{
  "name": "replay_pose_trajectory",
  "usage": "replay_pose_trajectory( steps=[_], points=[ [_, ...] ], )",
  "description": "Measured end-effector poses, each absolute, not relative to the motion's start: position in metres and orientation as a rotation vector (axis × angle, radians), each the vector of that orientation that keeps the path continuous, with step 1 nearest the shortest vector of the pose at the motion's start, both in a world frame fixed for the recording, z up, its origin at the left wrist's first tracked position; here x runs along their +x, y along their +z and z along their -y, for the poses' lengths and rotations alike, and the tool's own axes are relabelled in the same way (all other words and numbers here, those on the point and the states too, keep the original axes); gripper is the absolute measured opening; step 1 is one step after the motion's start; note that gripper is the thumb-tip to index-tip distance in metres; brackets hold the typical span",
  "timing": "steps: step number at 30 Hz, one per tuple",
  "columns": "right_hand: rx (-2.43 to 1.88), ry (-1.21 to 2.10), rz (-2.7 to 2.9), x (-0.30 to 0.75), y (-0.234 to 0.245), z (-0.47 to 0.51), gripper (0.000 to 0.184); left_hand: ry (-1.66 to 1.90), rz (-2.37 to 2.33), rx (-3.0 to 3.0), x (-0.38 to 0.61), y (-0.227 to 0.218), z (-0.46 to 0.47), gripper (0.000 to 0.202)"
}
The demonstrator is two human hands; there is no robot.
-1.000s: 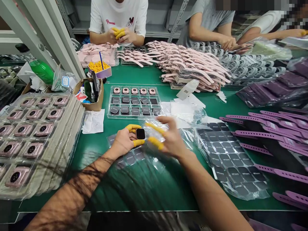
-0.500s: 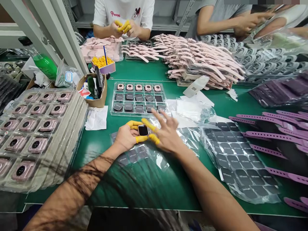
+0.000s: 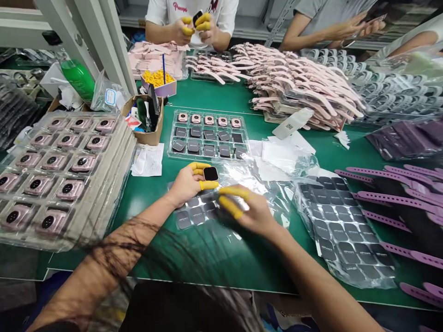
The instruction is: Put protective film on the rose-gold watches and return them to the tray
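The left hand (image 3: pixel 187 182) gripped a small black smartwatch (image 3: pixel 210 174) with its yellow finger covers (image 3: pixel 208 185). The hands were apart. The open right hand (image 3: pixel 251 213) was just beside it, to the right, above a clear bag (image 3: pixel 242 177) of dark pads (image 3: pixel 197 214) on the green surface (image 3: pixel 242 272).

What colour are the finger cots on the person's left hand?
Yellow; the finger cots on the left hand show best in the head view.

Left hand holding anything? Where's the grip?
A square black-faced smartwatch, pinched by its case edges between the yellow-cotted thumb and fingers of the left hand; screen faces up.
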State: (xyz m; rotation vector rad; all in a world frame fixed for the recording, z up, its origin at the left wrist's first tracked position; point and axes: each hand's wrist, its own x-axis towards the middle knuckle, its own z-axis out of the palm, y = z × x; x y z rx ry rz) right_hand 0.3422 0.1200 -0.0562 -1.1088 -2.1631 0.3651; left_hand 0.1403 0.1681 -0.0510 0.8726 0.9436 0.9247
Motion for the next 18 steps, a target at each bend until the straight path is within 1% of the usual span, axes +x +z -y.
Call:
replay_pose_trajectory(
  steps=[2,4,9,14,18],
  points=[
    [-0.989,0.575,2.330,0.336,-0.056,-0.110,0.046,0.937,-0.918,0.806,0.137,-0.050,-0.171,0.053],
    [-0.983,0.605,2.436,0.334,-0.058,-0.107,0.049,0.900,-0.898,0.788,0.134,-0.050,-0.172,0.052],
    [-0.955,0.624,2.535,0.353,-0.061,-0.128,0.043,0.797,-0.861,0.834,0.128,-0.054,-0.172,0.058],
    [-1.018,0.471,2.535,0.358,-0.046,-0.139,0.040,0.810,-0.835,0.827,0.128,-0.059,-0.175,0.058],
    [-0.881,0.720,2.526,0.346,-0.029,-0.122,0.043,0.775,-0.827,0.831,0.123,-0.054,-0.176,0.056]
  ],
)
